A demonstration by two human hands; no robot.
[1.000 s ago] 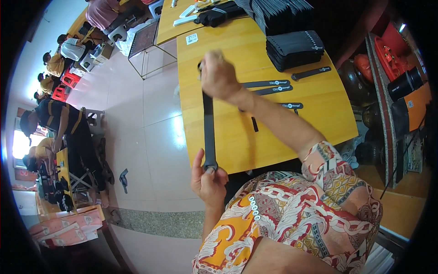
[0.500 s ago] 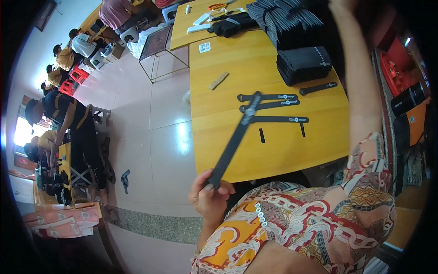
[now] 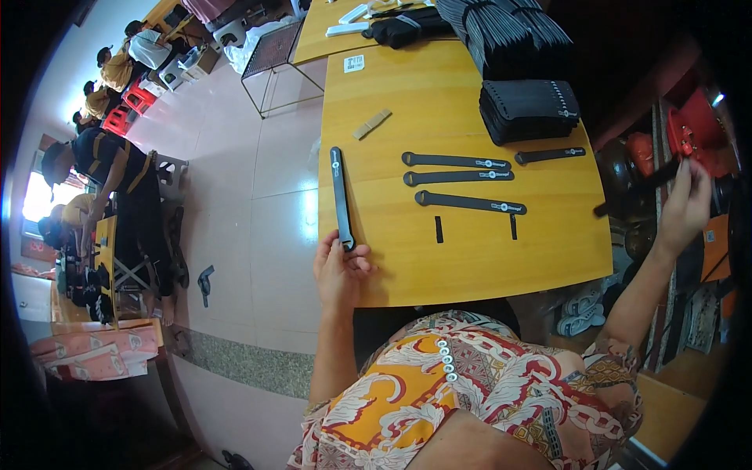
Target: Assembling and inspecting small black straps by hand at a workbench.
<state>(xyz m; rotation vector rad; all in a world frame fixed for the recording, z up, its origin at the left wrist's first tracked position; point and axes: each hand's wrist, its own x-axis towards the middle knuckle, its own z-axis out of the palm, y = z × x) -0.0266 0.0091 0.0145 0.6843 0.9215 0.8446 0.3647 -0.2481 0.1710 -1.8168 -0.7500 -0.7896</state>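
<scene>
At the table's left edge my left hand [image 3: 337, 274] pinches the ringed lower end of a black strap [image 3: 339, 192] with a white mark near its far end. The strap lies along the tabletop. Off the table's right side, my raised right hand [image 3: 686, 205] grips a dark strap [image 3: 638, 188], which is smeared by motion. Three similar black straps, the lowest of them [image 3: 470, 203], lie side by side mid-table, each with a holed end to the left. Two short black strips, the left one [image 3: 439, 229] and the right one [image 3: 514, 227], lie below them.
A stack of black straps [image 3: 526, 117] and larger bundles [image 3: 501, 35] stand at the table's far right, with a single strap [image 3: 551, 156] nearby. A tan clip-like piece [image 3: 372, 124] lies far left on the yellow table [image 3: 392, 274]. Other people work at left.
My left hand has lowered its strap from a slant above the table to the tabletop's left side. My right arm has swung from the far bundles down to the right, now with a dark strap.
</scene>
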